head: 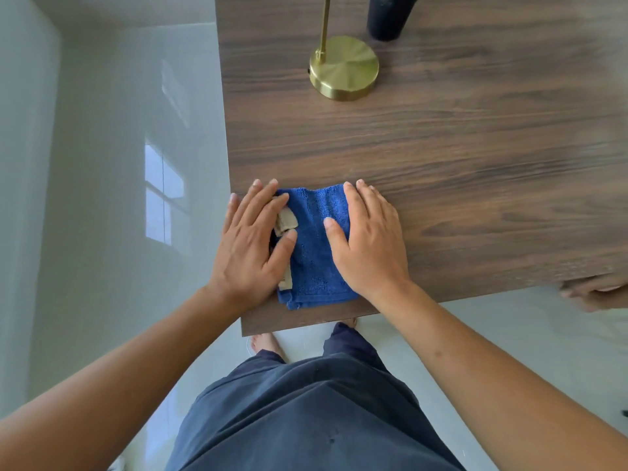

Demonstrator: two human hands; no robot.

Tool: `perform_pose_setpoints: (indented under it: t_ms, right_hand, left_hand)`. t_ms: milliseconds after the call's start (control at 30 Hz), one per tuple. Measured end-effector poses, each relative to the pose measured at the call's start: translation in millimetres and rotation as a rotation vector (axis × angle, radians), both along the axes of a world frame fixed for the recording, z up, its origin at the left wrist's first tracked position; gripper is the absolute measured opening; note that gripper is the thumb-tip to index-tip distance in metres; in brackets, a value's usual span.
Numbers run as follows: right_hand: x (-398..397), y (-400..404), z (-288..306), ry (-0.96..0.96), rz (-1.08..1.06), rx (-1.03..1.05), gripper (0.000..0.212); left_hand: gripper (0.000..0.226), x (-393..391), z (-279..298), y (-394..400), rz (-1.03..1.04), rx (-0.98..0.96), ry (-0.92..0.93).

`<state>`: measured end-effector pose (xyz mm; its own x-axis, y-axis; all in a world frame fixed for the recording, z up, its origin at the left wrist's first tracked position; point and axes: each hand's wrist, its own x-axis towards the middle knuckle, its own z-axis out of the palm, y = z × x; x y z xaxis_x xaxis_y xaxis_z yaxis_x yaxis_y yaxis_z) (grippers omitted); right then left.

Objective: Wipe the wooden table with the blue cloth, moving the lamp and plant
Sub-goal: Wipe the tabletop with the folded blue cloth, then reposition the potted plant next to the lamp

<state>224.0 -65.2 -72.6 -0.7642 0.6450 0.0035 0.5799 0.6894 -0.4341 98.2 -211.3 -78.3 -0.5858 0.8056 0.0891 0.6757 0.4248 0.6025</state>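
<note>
I am pressing both hands flat on the blue cloth, which is lying folded at the near left corner of the wooden worktop. My left hand is resting on the cloth's left side, fingers straight and spread, partly covering its pale labels. My right hand is lying on the cloth's right side, fingers straight too, their tips reaching past the cloth's far edge onto bare wood. Neither hand is gripping anything; both are simply bearing down.

Beyond the cloth, toward the far side, the lamp is standing on its round brass base, and just to the right of it a dark pot is standing, presumably the plant's, though its top is cut off from view.

To wipe well from here, I am judging that I should keep the fold flat under my palms so it does not bunch, and sweep away from the cloth's corner in overlapping passes along the grain. Before the passes reach the lamp, I should be lifting it by the stem rather than dragging the base across the wood.
</note>
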Motion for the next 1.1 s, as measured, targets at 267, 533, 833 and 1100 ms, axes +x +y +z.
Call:
perform_pose_setpoints:
  t_ms: [267, 533, 833, 1100]
  right_hand:
    - [-4.4, 120.0, 24.3, 0.162, -0.171, -0.137, 0.042]
    - [-48.5, 241.1, 44.0, 0.127, -0.260, -0.251, 0.055]
    - [-142.8, 293.9, 32.9, 0.308, -0.251, -0.545, 0.115]
    - [-183.3, 303.4, 14.1, 0.580, -0.219, -0.579, 0.111]
  left_hand:
    - [0.048, -40.6, 37.1, 106.2, 0.247, 0.081, -0.183]
    - [0.046, -99.5, 37.7, 220.4, 0.358, 0.043, -0.363]
    - [0.038, -121.9, 31.0, 263.8, 0.422, 0.294, -0.438]
    - [0.029, -122.1, 16.5, 277.7, 0.512, 0.414, -0.426]
